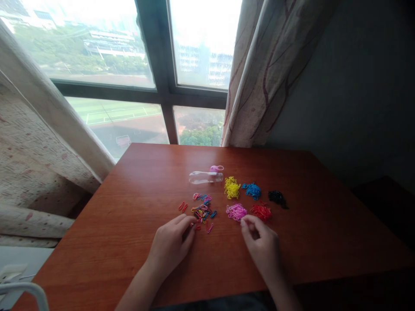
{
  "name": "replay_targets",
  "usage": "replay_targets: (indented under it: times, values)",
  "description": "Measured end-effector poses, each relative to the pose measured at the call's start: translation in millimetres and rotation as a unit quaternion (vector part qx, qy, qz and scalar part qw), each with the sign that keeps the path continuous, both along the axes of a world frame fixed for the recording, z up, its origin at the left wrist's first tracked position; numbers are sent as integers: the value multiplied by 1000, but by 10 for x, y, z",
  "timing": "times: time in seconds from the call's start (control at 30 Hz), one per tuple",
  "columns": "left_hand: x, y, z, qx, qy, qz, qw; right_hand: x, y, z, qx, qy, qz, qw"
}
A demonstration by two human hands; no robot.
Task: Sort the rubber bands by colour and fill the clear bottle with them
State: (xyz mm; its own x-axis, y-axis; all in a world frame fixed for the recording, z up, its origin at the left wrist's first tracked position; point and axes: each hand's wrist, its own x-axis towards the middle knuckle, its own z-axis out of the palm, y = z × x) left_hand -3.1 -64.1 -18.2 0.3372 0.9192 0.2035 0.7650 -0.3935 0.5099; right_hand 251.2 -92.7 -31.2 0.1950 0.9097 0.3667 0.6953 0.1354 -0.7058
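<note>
My left hand (175, 239) rests at the near left edge of a mixed pile of small coloured loops (202, 208) that look like rubber bands. Its thumb and fingers are pinched together, and what lies between them is too small to make out. Close to the pink loops (236, 211), my right hand (259, 239) also makes a pinch; anything in its fingertips is hidden. Red loops (261, 211) lie just beyond that hand. Yellow loops (232, 188), blue loops (253, 191) and black loops (276, 198) form separate heaps farther back.
A clear bottle (204, 177) lies on its side behind the piles, with a pink cap (215, 169) beside its neck. The brown wooden table (106, 242) stands against a window (165, 97) with curtains (256, 77). A white curved tube (26, 288) is at lower left.
</note>
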Motion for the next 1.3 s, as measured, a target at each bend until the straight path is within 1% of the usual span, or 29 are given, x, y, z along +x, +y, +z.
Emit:
replay_targets:
  times: [0.07,0.13,0.2,0.27,0.37,0.47,0.53,0.63,0.77,0.87,0.93,1.0,1.1,1.2,1.3]
  values:
    - [-3,-2,-4,1,6,-3,1000,359,107,16,9,-53,-66,996]
    - [-5,-3,-6,-2,13,-5,1000,721,231,30,0,-118,-118,986]
    - [-6,-1,-5,-7,16,-9,1000,1031,348,32,-12,-156,-168,973]
    - [-6,1,-3,-10,17,-12,1000,1254,443,21,-30,-172,-190,966]
    - [-8,5,-2,-11,16,-14,1000,1426,529,-12,-50,-161,-205,964]
    - [-14,5,-4,-9,15,-15,1000,1475,558,-51,-67,-137,-213,965]
    - [-16,4,-3,-7,16,-13,1000,1479,556,-73,-78,-122,-206,968]
    - [-12,4,1,-6,12,-12,1000,1466,532,-85,-89,-96,-204,970]
    - [-8,7,2,-5,8,-11,1000,1398,458,-46,-87,-72,-224,968]
    - [-12,3,3,-3,0,-6,1000,1272,362,-8,-74,-43,-234,968]
    - [-5,-8,10,-2,-4,-4,1000,1127,278,-2,-64,-16,-226,972]
    - [25,-31,22,-1,-1,-3,1000,924,184,-9,-56,-1,-203,978]
    - [119,-88,37,5,15,-3,1000,549,49,-25,-45,24,-128,990]
    - [240,-146,44,3,42,-2,999,187,-55,-32,-40,28,-47,998]
    - [338,-172,53,-15,85,10,996,-64,-123,-42,-41,30,23,998]
